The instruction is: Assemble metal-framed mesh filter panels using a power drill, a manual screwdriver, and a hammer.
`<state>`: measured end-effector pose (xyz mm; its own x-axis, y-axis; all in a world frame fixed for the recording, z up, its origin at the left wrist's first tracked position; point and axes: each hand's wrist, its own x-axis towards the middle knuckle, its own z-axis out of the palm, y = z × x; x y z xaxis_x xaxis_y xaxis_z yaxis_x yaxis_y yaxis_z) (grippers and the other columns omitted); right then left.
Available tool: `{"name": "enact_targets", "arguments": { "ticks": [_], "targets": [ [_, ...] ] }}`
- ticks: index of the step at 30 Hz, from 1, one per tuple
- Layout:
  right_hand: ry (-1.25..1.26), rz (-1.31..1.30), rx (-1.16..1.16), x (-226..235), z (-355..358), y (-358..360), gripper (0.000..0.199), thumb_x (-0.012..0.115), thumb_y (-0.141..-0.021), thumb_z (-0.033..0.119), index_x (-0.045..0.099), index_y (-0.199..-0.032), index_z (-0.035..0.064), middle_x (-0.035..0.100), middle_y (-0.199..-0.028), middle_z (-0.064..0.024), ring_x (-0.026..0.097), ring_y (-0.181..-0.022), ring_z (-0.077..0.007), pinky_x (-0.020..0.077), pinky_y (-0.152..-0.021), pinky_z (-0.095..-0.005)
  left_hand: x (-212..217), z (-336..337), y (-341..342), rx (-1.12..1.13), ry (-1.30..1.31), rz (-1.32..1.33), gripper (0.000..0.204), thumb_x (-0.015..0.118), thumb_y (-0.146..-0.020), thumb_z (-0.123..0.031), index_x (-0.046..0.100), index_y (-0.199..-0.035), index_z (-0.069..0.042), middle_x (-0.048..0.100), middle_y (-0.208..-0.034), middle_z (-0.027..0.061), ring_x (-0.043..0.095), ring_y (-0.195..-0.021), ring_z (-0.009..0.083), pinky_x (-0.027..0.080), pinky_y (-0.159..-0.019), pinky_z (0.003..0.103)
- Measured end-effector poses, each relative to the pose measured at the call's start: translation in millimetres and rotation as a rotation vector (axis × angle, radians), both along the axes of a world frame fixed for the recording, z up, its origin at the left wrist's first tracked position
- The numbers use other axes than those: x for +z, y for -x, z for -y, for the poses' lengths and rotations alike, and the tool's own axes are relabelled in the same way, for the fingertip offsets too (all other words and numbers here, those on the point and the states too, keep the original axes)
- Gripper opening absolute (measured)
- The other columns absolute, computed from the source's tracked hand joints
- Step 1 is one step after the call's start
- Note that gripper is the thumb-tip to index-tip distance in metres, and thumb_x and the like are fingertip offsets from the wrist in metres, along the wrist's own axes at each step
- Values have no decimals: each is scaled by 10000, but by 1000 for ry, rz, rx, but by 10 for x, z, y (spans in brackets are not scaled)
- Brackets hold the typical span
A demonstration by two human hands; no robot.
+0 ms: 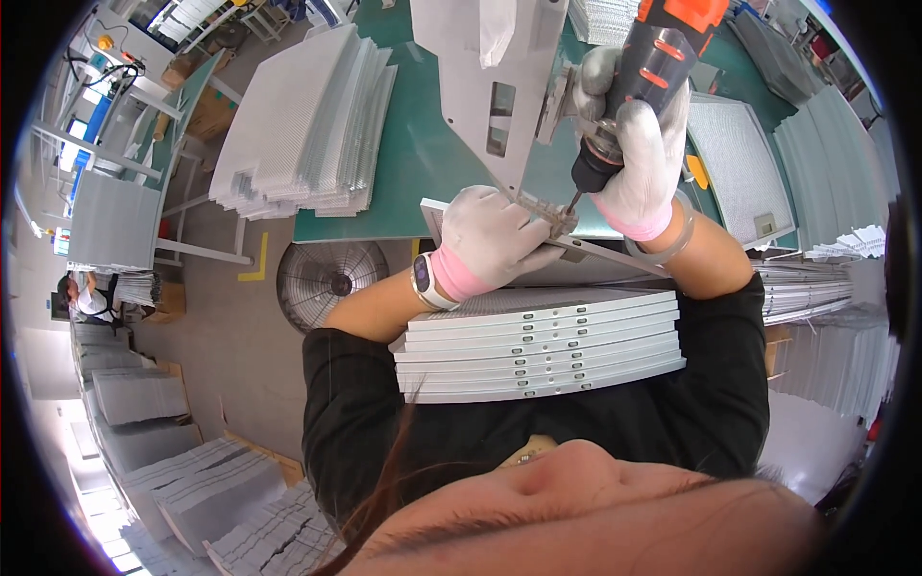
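The power drill [657,72] has an orange and dark grey body and a black chuck; it is held tilted above the near edge of the green tabletop [384,211], its thin bit slanting down and to the left. The bit's tip is at a small, partly see-through fitting [562,221], though whether they touch cannot be told. The fitting sits against the rim of a pale framed panel [615,257], which runs aslant along the tabletop's near edge, its right end nearer the person. A slot shows in the rim; much of the panel is hidden.
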<state>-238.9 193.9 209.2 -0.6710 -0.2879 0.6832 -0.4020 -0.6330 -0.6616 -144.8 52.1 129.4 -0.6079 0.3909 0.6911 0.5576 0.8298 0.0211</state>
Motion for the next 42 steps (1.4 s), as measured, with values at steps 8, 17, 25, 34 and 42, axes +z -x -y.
{"name": "enact_targets", "arguments": {
  "ticks": [8,17,25,34,42],
  "targets": [
    [-2,-29,129,-68,-24,52,375,450,-824,-4,438,-1198,11,607,-942,-90,564,-763,-115,486,-665,-251,-4,10,-9,5,14,42,239,787,-713,-349,661,-710,-147,558,-607,14,581,-544,216,437,-500,376],
    [49,-15,119,-106,-11,79,404,417,-834,-26,413,-1236,6,608,-931,-91,550,-737,-108,468,-644,-239,49,-8,-18,-1,-4,81,252,782,-724,-358,667,-717,-134,584,-622,30,594,-550,242,445,-502,391],
    [662,-207,592,349,280,606,496,571,-972,100,394,-1427,12,575,-1173,-80,579,-986,-136,483,-875,-273,122,89,17,74,80,154,358,795,-732,-265,697,-1029,-92,616,-695,33,608,-622,242,476,-588,382],
    [-83,-445,-516,1048,-505,876,629,588,-952,119,343,-1515,-20,427,-1509,-144,407,-1379,-226,291,-1167,-341,637,1400,-262,-273,-502,946,803,671,-917,-483,395,-1509,-17,648,-1288,174,620,-1193,273,465,-1021,396],
    [-298,-475,-630,374,-1312,850,640,560,-999,167,280,-1536,-41,360,-1564,-214,332,-1472,-315,234,-1225,-440,-567,1096,-723,-446,-1229,1009,1361,753,-680,-767,102,-1589,10,435,-1508,168,383,-1426,277,230,-1200,419]
  ]
}}
